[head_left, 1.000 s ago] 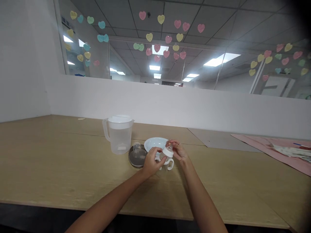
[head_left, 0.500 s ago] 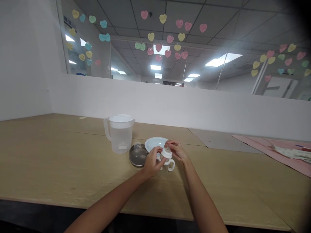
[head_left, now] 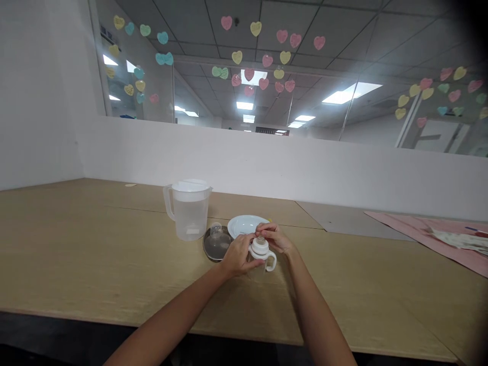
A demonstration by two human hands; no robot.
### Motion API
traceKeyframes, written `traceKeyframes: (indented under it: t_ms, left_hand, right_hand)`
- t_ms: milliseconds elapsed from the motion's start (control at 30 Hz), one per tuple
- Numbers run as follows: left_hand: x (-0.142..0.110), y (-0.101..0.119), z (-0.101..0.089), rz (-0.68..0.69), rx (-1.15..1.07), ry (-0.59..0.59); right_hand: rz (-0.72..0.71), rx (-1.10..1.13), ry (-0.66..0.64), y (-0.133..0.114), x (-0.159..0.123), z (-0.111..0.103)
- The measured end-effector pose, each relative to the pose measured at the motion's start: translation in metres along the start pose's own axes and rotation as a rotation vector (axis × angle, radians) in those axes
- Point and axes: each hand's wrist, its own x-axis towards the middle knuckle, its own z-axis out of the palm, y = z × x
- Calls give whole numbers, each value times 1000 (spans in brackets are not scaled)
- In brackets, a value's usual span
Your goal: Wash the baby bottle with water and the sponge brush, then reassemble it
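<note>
Holding a small white baby bottle with loop handles (head_left: 261, 252), left hand (head_left: 237, 255) and right hand (head_left: 275, 239) grip it; a see-through plastic jug (head_left: 187, 209) stands near.

Lidded clear pitcher (head_left: 187, 209), pale plate (head_left: 246, 225), round metal dish (head_left: 216, 245) holding a clear dome, pink mat (head_left: 438, 235), wooden table (head_left: 95, 254)

A white bottle collar (head_left: 260, 247) is seen, beside a pale blue plate (head_left: 244, 224), a frosted clear jug (head_left: 187, 209), a dark metal dish (head_left: 215, 245), a tan wood-grain surface (head_left: 95, 254) and a pink mat (head_left: 438, 236).
</note>
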Motion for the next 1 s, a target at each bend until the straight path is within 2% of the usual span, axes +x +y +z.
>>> traceKeyframes:
  t_ms: [133,300,467,833,1000]
  left_hand:
    - [1,0,2,-48,43,37]
    - [3,5,-1,-41,48,85]
    - [2,4,0,-57,34,101]
    - [5,4,-2,-44,53,84]
    - [5,-1,-4,-48,119,93]
  right_hand:
    - [46,-15,-40,-5,-2,0]
    - [86,34,-91,-9,-5,-1]
    - [129,52,-82,-7,-5,0]
    - [67,52,-83,-4,-3,5]
    - [51,-2,-135,-8,-4,8]
